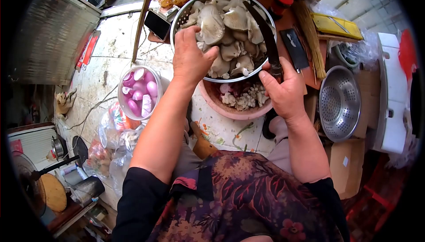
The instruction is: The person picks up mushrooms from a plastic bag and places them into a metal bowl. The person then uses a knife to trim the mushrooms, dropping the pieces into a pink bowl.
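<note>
A metal colander [175, 19] heaped with grey oyster mushrooms [234, 19] stands in front of me. My left hand [191, 56] is over its near left rim, thumb and fingers apart, with the fingertips at the edge of a large mushroom cap [210, 24]. In my right hand [283, 89] is a knife [267, 33], gripped by its handle, its long dark curved blade pointing up across the colander's right side. Partly under the colander sits a pink basin [214, 102] holding pale mushroom pieces [245, 100] and some reddish pieces.
A white tub [141, 114] of peeled purple onions [144, 86] stands at left, near plastic bags [116, 126]. A phone [157, 25] lies beyond it. At right are an empty colander [340, 104], a broom [309, 38], a black cleaver-like blade [294, 49] and a red-lidded jar [282, 1].
</note>
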The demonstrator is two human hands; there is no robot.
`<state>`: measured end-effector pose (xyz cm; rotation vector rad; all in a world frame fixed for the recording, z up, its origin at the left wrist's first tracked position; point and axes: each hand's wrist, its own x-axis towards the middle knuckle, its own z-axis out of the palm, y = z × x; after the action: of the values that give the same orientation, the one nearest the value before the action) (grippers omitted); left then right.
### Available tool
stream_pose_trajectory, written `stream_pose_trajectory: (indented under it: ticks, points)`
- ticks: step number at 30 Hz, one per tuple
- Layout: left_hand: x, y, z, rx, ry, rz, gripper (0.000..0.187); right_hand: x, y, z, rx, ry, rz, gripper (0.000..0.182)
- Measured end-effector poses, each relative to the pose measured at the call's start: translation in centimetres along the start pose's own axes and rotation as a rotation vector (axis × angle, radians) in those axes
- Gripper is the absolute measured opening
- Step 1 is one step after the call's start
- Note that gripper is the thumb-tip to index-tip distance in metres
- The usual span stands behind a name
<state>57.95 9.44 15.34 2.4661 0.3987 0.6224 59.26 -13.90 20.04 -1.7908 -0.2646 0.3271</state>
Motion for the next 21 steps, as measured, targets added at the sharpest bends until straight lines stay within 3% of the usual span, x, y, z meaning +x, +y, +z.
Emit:
stream_pose_trajectory:
  ticks: [3,5,7,9,12,15,19,21]
  points:
    - [0.5,-0.2,2.2,-0.006,0.060,0.135,0.070,0.0,0.2,0.6,0.048,-0.007,0.001,0.020]
    - [0.8,-0.4,3.3,-0.003,0.052,0.123,0.071,0.1,0.1,0.7,0.027,-0.016,0.019,0.020]
    - [1.6,-0.9,3.8,-0.011,-0.025,0.012,0.069,0.1,0.2,0.8,0.019,-0.033,0.034,0.020]
    - [2.4,-1.4,3.8,-0.061,0.021,-0.019,0.058,0.1,0.2,0.9,-0.003,-0.032,0.022,0.020]
    - [3.7,-2.7,2.7,-0.173,0.089,-0.259,0.044,0.1,0.2,0.8,0.011,-0.053,0.032,0.019]
    - [4.1,-4.2,2.1,-0.195,0.060,-0.396,0.049,0.1,-0.6,0.8,-0.010,-0.072,0.023,0.021]
    - [4.0,-2.8,-0.4,0.014,-0.144,-0.505,0.052,0.0,-0.1,0.9,-0.037,-0.057,-0.016,0.022]
    - [3.7,-4.6,0.2,0.048,-0.070,-0.479,0.053,-0.1,-0.1,1.0,-0.029,-0.048,-0.043,0.023]
